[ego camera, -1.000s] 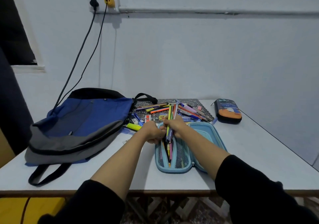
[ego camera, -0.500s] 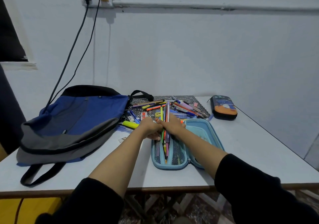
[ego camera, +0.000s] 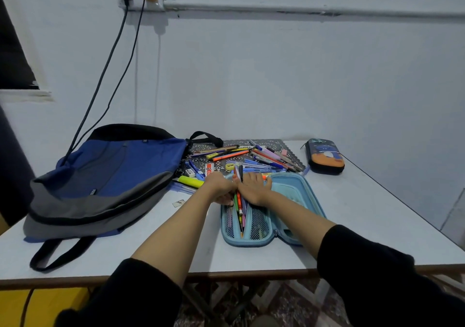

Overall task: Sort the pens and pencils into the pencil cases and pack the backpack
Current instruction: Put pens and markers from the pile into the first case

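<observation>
Both hands are at the open blue pencil case [ego camera: 251, 241] on the counter [ego camera: 364, 216]. The left hand [ego camera: 219, 188] grips a bundle of pens [ego camera: 238, 204] lying in it, and the right hand [ego camera: 254, 188] presses flat-fingered alongside. The backpack [ego camera: 113, 175] sits to the left.

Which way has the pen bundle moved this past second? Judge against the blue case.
Yes: the pen bundle has sunk toward the blue case, now lying flatter along its mesh side.
</observation>
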